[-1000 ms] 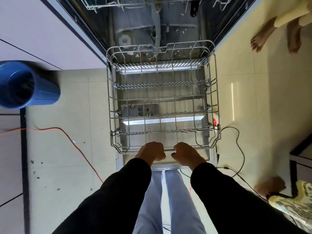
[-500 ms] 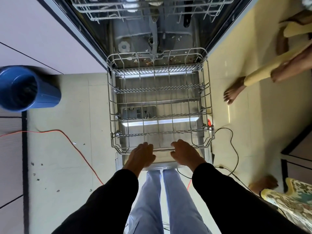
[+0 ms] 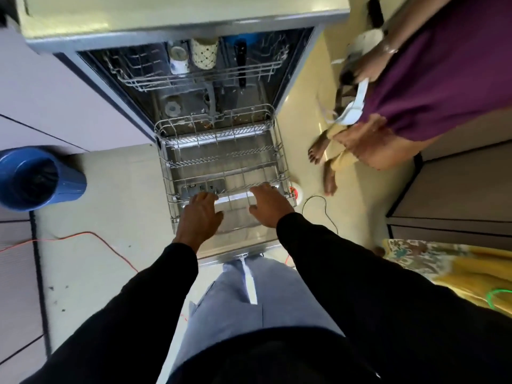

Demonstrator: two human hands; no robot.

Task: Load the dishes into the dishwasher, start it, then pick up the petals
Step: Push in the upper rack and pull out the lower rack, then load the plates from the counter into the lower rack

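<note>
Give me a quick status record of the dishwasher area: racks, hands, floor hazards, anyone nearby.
dishwasher: door down, open
lower rack: pulled out over the door, empty
upper rack: inside, holds two cups and a dark utensil
left grip: open, fingers extended over the lower rack's near end; contact unclear
right grip: open, likewise, beside it
floor: blue bin at left, orange cable across the tiles
bystander: in purple at right, holding white dishes

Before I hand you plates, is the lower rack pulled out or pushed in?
Pulled out: the lower rack sits out over the lowered door, with nothing in it.
</note>
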